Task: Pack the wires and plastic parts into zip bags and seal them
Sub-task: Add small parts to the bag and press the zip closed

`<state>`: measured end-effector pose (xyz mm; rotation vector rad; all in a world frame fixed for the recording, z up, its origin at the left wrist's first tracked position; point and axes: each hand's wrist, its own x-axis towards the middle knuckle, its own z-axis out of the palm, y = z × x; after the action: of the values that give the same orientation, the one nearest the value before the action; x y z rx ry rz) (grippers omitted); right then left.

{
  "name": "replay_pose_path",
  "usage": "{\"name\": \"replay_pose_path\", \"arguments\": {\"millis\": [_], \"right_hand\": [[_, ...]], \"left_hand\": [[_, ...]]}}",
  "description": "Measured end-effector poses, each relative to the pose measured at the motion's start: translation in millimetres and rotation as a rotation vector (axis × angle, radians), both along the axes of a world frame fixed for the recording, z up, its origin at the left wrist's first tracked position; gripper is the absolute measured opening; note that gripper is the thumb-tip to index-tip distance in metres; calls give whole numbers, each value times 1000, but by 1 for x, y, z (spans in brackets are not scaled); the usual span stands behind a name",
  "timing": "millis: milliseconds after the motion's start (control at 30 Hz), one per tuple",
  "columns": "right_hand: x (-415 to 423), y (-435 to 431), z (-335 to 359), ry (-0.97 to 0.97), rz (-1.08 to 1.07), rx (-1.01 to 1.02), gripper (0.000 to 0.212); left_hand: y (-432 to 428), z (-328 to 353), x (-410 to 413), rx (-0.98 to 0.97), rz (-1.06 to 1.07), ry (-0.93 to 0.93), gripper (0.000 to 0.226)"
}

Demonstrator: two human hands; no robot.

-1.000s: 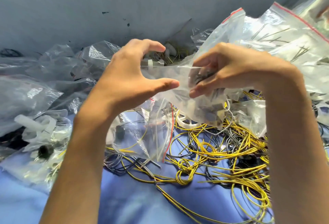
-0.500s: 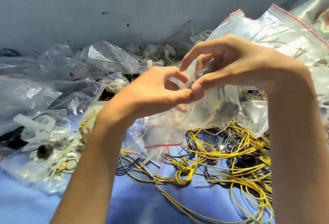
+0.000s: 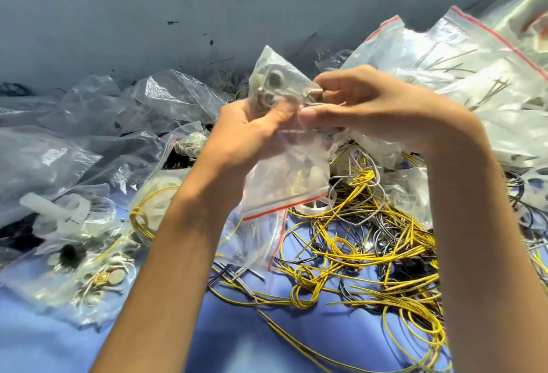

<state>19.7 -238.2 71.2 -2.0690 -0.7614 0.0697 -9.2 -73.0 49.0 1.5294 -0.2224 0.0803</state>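
Judging from the counter, roughly midway: many filled bags heaped left and right, loose wires lying below the right hand, not yet packed. Held aloft between both hands: small bag, zip edge lowest, gripped by left hand, pinched by right, parts inside. Cannot tell whether sealed; contents blurred by glare; far-right bags cut off.

From where I stand, only two arms show. The left forearm and right forearm are bare right up to the wrists, slim and smooth. The left hand and right hand are bare too (the nail on the right thumb looks short and plain).
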Motion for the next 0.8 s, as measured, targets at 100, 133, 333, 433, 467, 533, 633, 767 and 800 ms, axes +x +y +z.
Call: {"name": "replay_pose_path", "arguments": {"millis": [100, 133, 333, 433, 467, 533, 633, 767, 800], "right_hand": [[5, 2, -1, -53, -55, 23, 28], [6, 2, -1, -77, -80, 28, 20], [12, 2, -2, -214, -195, 44, 16], [12, 4, -1, -225, -254, 130, 13], [11, 4, 0, -242, -282, 156, 14], [10, 3, 3, -277, -323, 188, 14], [9, 1, 5, -270, -334, 200, 14], [5, 0, 5, -276, -250, 219, 15], [4, 0, 6, -285, -215, 241, 18]], "left_hand": [[1, 1, 0, -5, -45, 15, 25], [3, 1, 0, -16, -63, 1, 23], [15, 0, 1, 54, -136, 19, 11], [17, -2, 3, 66, -158, 58, 12], [17, -3, 4, 48, -157, 64, 13], [17, -5, 6, 7, -171, 77, 15], [17, -8, 6, 1, -251, 107, 21], [14, -13, 7, -22, -291, 144, 12], [15, -13, 8, -38, -275, 139, 11]]}}
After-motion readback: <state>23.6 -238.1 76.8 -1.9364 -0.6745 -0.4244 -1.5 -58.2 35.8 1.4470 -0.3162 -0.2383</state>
